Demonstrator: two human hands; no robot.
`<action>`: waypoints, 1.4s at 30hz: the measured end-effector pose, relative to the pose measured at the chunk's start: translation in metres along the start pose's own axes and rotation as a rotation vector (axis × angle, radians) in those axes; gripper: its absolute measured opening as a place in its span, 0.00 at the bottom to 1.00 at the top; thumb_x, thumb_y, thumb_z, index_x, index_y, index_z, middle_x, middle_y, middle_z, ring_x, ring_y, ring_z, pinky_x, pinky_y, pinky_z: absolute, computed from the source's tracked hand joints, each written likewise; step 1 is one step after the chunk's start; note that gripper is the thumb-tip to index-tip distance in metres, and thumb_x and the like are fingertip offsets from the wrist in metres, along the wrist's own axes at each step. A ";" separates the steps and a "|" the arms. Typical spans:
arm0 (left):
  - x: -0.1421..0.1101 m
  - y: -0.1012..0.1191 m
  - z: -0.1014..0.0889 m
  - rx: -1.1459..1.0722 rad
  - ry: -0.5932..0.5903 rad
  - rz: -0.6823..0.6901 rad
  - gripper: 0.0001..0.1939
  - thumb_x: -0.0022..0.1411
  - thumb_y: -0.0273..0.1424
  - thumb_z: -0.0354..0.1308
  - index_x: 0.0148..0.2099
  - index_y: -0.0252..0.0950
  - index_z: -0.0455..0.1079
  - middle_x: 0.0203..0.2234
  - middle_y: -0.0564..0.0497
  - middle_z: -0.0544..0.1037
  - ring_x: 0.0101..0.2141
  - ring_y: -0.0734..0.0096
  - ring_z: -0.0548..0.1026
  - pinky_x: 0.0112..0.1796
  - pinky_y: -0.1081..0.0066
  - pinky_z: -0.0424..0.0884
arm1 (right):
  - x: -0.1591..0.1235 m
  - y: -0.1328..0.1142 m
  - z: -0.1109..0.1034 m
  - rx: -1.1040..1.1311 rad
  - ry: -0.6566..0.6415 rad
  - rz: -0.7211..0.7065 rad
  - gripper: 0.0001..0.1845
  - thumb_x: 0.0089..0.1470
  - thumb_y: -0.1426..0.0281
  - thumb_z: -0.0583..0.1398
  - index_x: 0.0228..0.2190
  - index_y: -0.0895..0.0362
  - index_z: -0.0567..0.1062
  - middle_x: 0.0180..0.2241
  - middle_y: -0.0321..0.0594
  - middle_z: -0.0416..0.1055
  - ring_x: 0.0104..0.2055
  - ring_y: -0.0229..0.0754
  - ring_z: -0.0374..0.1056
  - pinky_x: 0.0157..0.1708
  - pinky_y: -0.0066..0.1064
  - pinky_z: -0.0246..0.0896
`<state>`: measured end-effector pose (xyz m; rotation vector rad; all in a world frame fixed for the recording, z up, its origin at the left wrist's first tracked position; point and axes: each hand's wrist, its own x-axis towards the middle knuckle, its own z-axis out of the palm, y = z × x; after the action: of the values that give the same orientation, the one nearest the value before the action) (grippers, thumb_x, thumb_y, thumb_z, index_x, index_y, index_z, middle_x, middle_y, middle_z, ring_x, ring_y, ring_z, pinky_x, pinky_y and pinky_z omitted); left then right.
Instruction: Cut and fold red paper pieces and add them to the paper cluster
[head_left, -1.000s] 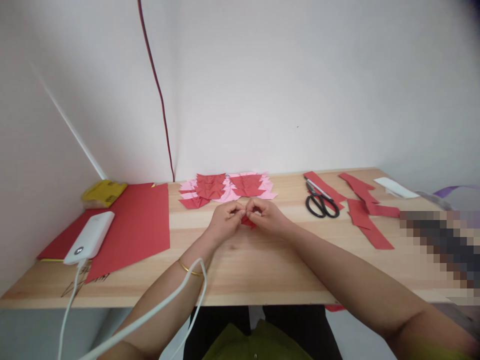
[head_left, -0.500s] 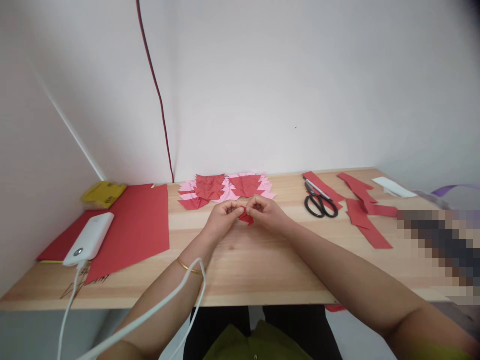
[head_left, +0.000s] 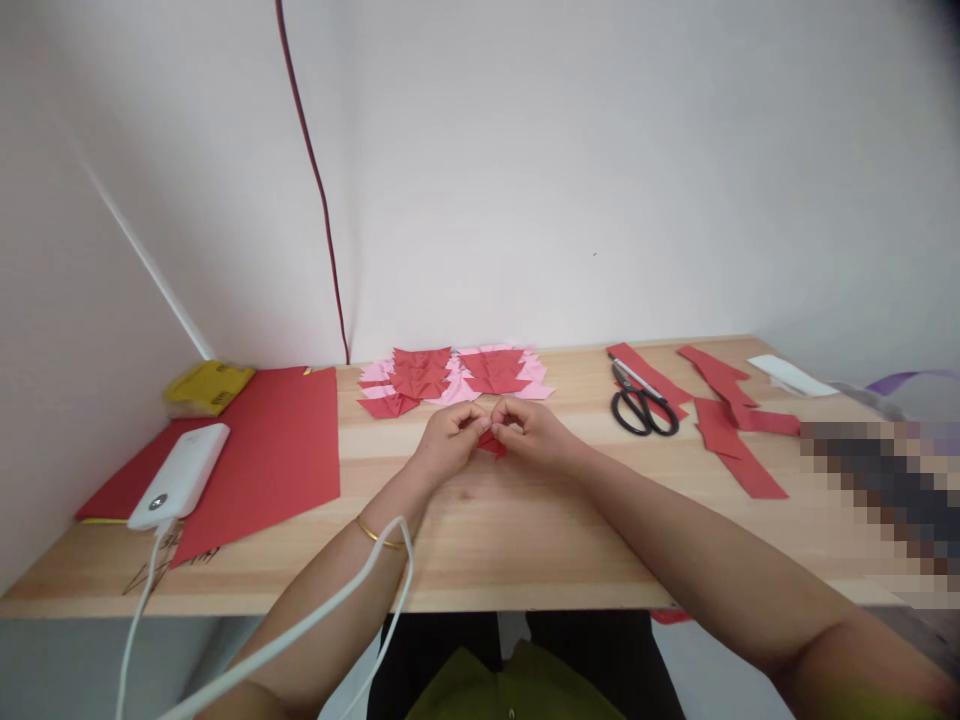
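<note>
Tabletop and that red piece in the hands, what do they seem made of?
Tabletop: apparently pale wood with a smooth, low-sheen finish, given its streaked grain. Red piece: probably matte paper, judging by its angular edge and lack of shine, though partly hidden.

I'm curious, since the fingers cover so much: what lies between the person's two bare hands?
In the head view, a small red paper piece, partly hidden, lies between the left hand and right hand, held by both.

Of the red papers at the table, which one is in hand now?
The small red piece pinched in the fingertips of the left hand and right hand; the red strips, large red sheets and overlapping rows lie unheld.
</note>
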<state>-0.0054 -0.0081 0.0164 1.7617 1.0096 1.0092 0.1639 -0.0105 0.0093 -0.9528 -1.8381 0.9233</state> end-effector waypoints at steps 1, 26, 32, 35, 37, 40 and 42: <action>0.000 -0.001 0.000 -0.063 -0.009 -0.020 0.11 0.57 0.37 0.56 0.29 0.33 0.68 0.19 0.56 0.66 0.22 0.77 0.62 0.26 0.75 0.58 | 0.000 -0.001 -0.001 0.044 -0.029 0.000 0.05 0.49 0.71 0.57 0.24 0.57 0.65 0.25 0.33 0.65 0.26 0.34 0.60 0.27 0.26 0.57; 0.005 -0.004 0.006 -0.494 0.131 -0.236 0.15 0.46 0.40 0.65 0.28 0.32 0.69 0.20 0.54 0.72 0.23 0.77 0.66 0.29 0.74 0.63 | 0.002 0.006 -0.004 0.131 0.018 0.102 0.21 0.59 0.55 0.49 0.27 0.57 0.69 0.26 0.36 0.67 0.29 0.36 0.62 0.31 0.29 0.59; 0.004 -0.008 0.006 -0.276 0.116 -0.181 0.13 0.51 0.39 0.61 0.28 0.32 0.70 0.19 0.56 0.68 0.21 0.80 0.62 0.25 0.76 0.58 | 0.001 0.002 -0.002 -0.027 0.021 0.037 0.14 0.56 0.60 0.53 0.27 0.57 0.69 0.27 0.36 0.67 0.28 0.36 0.61 0.29 0.28 0.57; 0.003 -0.009 0.005 -0.110 0.069 -0.142 0.12 0.52 0.37 0.59 0.30 0.32 0.70 0.22 0.54 0.71 0.23 0.77 0.64 0.27 0.75 0.60 | 0.000 0.003 0.000 -0.077 0.021 0.065 0.13 0.56 0.61 0.54 0.26 0.57 0.68 0.24 0.35 0.67 0.25 0.36 0.60 0.25 0.27 0.55; 0.003 -0.006 0.004 -0.017 0.064 -0.109 0.10 0.53 0.35 0.58 0.30 0.32 0.71 0.23 0.52 0.73 0.25 0.75 0.66 0.29 0.74 0.62 | 0.000 0.005 0.001 -0.134 0.033 0.035 0.13 0.56 0.63 0.53 0.25 0.57 0.69 0.23 0.35 0.67 0.24 0.35 0.59 0.25 0.27 0.54; 0.002 0.000 0.003 0.052 0.065 -0.075 0.08 0.53 0.32 0.55 0.31 0.33 0.71 0.24 0.52 0.74 0.27 0.74 0.68 0.31 0.74 0.63 | 0.000 0.006 0.002 -0.207 0.060 -0.028 0.12 0.56 0.66 0.53 0.25 0.57 0.69 0.24 0.36 0.68 0.25 0.35 0.60 0.26 0.27 0.54; 0.001 0.003 0.004 0.063 0.067 -0.064 0.07 0.53 0.31 0.55 0.30 0.33 0.71 0.24 0.52 0.74 0.27 0.73 0.69 0.31 0.74 0.64 | 0.000 0.006 0.002 -0.222 0.054 -0.059 0.11 0.57 0.67 0.53 0.26 0.57 0.69 0.25 0.37 0.69 0.26 0.35 0.61 0.27 0.27 0.54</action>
<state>-0.0010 -0.0085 0.0179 1.7451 1.1442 1.0113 0.1636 -0.0084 0.0037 -1.0415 -1.9395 0.6615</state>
